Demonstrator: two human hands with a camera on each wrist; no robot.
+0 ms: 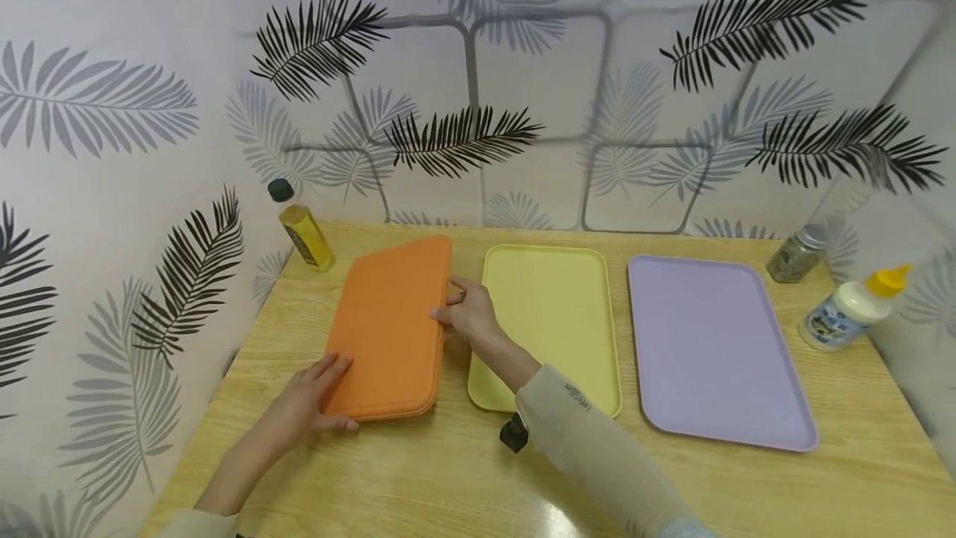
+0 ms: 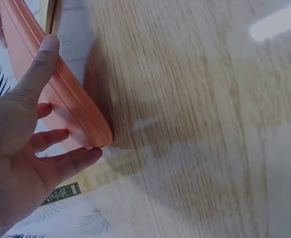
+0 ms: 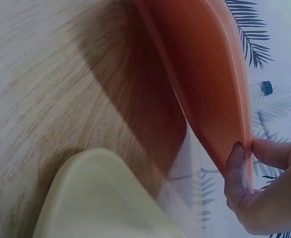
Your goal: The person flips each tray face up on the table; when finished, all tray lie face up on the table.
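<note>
An orange tray (image 1: 388,330) slants over the left part of the table, its right side raised higher than its left. A double line runs along its rim in the left wrist view, and its hollow underside (image 3: 200,74) faces the table in the right wrist view. My left hand (image 1: 302,405) holds the near left corner, thumb along the near edge and fingers at the left side. My right hand (image 1: 472,314) pinches the raised right edge between thumb and fingers. Close by that hand lies a yellow tray (image 1: 553,314), partly covered by my right forearm.
A purple tray (image 1: 717,347) lies right of the yellow one. An oil bottle (image 1: 304,231) with a dark cap stands at the back left. At the right are a spice jar (image 1: 797,256) and a white bottle (image 1: 844,314) with a yellow nozzle. A leaf-patterned wall (image 1: 538,90) borders the table.
</note>
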